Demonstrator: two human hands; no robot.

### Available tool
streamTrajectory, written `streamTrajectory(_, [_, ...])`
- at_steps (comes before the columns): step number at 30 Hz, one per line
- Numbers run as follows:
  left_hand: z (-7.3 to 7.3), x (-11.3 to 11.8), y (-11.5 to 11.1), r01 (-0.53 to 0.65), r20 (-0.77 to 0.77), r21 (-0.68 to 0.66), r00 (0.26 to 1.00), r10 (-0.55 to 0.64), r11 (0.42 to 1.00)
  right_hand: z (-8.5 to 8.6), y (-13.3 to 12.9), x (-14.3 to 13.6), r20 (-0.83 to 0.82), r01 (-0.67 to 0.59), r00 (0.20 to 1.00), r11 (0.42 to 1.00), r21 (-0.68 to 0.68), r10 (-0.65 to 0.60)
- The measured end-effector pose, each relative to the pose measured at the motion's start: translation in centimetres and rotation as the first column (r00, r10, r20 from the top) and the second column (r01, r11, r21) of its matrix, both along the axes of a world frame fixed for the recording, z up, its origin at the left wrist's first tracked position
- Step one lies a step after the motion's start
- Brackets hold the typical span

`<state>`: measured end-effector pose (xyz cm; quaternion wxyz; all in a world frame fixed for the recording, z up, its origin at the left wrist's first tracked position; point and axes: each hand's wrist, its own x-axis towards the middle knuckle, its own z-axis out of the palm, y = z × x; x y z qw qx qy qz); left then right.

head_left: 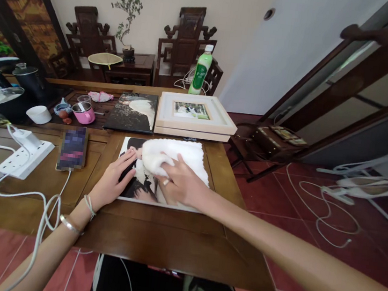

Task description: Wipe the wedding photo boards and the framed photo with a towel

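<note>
A large photo print (146,191) lies flat on the wooden table (168,237) in front of me. My left hand (115,178) rests on its left edge, fingers stretched out and holding nothing. My right hand (180,181) grips a fluffy white cloth (186,154) bunched under its fingers, pressed on the photo. The cloth spreads over the photo's upper right part and hides it. Behind the photo stand a white picture frame (198,110) with a small photo in it and a dark photo panel (132,112).
A phone (73,148) on a cable and a white power strip (26,158) lie at the left. Behind them are a pink mug (84,112), a white cup (38,114) and a black kettle (30,80). A green bottle (201,71) stands behind the frame. White cables cross the table's left side.
</note>
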<state>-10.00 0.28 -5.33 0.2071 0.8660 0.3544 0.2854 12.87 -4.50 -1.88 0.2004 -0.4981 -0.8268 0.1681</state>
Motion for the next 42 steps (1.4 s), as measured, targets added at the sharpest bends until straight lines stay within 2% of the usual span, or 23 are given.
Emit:
streamTrajectory(6, [-0.3, -0.1, 0.2, -0.004, -0.035, 0.047, 0.999, 0.006, 0.999, 1.2, 5.5, -3.3, -0.077, -0.005, 0.997, 1.0, -0.007, 0.004])
streamTrajectory(9, [-0.4, -0.1, 0.3, -0.014, -0.055, 0.062, 0.998, 0.017, 0.998, 1.7, 6.7, -4.6, -0.079, -0.032, 0.996, 0.999, -0.016, 0.031])
streamTrajectory(12, [-0.4, -0.1, 0.3, -0.015, -0.055, 0.055, 0.998, 0.018, 0.998, 2.0, 6.9, -4.3, -0.093, -0.039, 0.995, 0.999, -0.035, 0.035])
streamTrajectory(16, [-0.4, -0.1, 0.3, -0.007, -0.044, 0.039, 0.999, 0.009, 0.999, 1.9, 5.9, -1.5, -0.115, -0.03, 0.993, 0.997, -0.07, 0.022])
streamTrajectory(20, [-0.4, -0.1, 0.2, -0.003, -0.042, 0.032, 0.999, 0.004, 0.999, 1.4, 4.3, 3.3, -0.119, 0.045, 0.992, 0.999, -0.024, -0.048])
streamTrajectory(23, [-0.4, -0.1, 0.2, -0.005, -0.038, 0.037, 0.999, 0.006, 0.999, 0.9, 3.4, 6.9, -0.073, 0.1, 0.992, 0.995, -0.031, -0.102])
streamTrajectory(26, [-0.4, -0.1, 0.2, -0.011, -0.038, 0.038, 0.999, 0.013, 0.999, 0.7, 3.4, 9.0, -0.017, 0.091, 0.996, 0.994, -0.06, -0.092])
streamTrajectory(32, [-0.2, 0.0, 0.1, -0.016, -0.047, 0.034, 0.999, 0.017, 0.999, 0.8, 4.6, 8.2, 0.007, 0.066, 0.998, 0.998, -0.022, -0.066])
streamTrajectory(35, [-0.1, 0.0, 0.1, -0.016, -0.042, 0.032, 0.999, 0.018, 0.999, 0.7, 4.4, 7.4, 0.007, 0.066, 0.998, 0.998, -0.005, -0.066])
streamTrajectory(38, [-0.2, 0.0, 0.2, -0.02, -0.037, 0.031, 0.999, 0.021, 0.999, 0.5, 2.6, 7.0, 0.042, 0.077, 0.996, 0.997, -0.008, -0.077])
streamTrajectory(42, [-0.3, 0.0, 0.2, -0.025, -0.036, 0.034, 0.999, 0.026, 0.999, 1.1, -1.8, 5.6, 0.143, 0.057, 0.989, 0.993, -0.099, -0.043])
